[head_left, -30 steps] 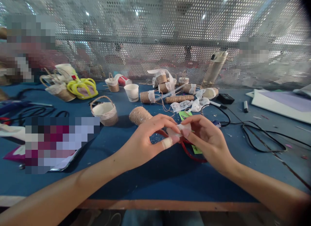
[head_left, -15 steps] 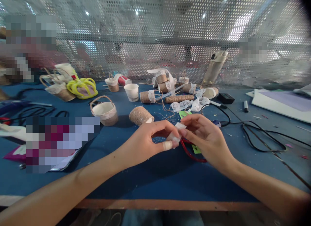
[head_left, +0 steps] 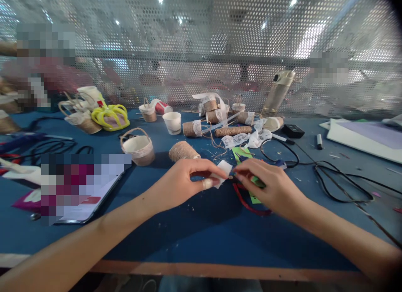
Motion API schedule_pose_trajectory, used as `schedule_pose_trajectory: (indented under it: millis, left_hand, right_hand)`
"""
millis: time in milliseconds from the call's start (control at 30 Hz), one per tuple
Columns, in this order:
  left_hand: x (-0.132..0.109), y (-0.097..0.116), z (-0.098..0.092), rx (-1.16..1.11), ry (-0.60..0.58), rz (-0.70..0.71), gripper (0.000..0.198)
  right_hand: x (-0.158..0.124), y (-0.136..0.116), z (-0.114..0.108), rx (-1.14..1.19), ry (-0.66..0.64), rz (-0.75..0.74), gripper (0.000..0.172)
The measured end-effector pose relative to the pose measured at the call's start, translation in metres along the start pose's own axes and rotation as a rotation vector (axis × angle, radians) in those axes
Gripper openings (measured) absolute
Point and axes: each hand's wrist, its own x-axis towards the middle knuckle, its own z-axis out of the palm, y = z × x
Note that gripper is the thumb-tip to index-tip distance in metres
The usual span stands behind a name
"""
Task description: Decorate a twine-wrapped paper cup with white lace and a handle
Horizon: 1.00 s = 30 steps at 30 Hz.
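Observation:
Over the front middle of the table, my left hand pinches a small white piece, paper or cloth, between thumb and fingers. A pale band wraps the left thumb. My right hand is just right of the piece, thumb and fingertips pressed together; what they pinch, if anything, is too small to make out. Below that hand lie a red-handled tool and a green slip, both partly hidden. Behind my left hand a twine-wrapped cup rests on its side. To its left stands a small handled basket.
At the back are a white paper cup, a twine roll, lace and several wrapped cups. A phone lies left, black cables right, and a bottle by the mesh panel. A person is beyond the mesh at left.
The white piece now lies flatter in my left hand, where before both hands held it bunched. My right fingertips have come off it and moved slightly down. The view has shifted a little.

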Motion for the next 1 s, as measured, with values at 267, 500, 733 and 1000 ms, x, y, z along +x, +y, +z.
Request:
schedule_pose_trajectory:
  millis: [267,500,733,1000]
  left_hand:
    - [-0.008,-0.009,-0.011,0.130,0.038,-0.032,0.025]
    - [-0.009,-0.007,-0.015,0.158,0.206,0.042,0.021]
    - [-0.014,-0.003,-0.019,-0.045,0.235,0.155,0.031]
    - [-0.016,0.001,-0.016,-0.013,0.229,0.170,0.035]
  right_hand:
    - [-0.013,0.007,-0.006,-0.384,-0.242,0.104,0.028]
    - [-0.011,-0.004,-0.013,-0.367,-0.181,0.099,0.032]
    - [-0.014,-0.004,-0.026,-0.274,-0.083,0.212,0.033]
    - [-0.013,-0.003,-0.027,-0.066,-0.223,0.232,0.051]
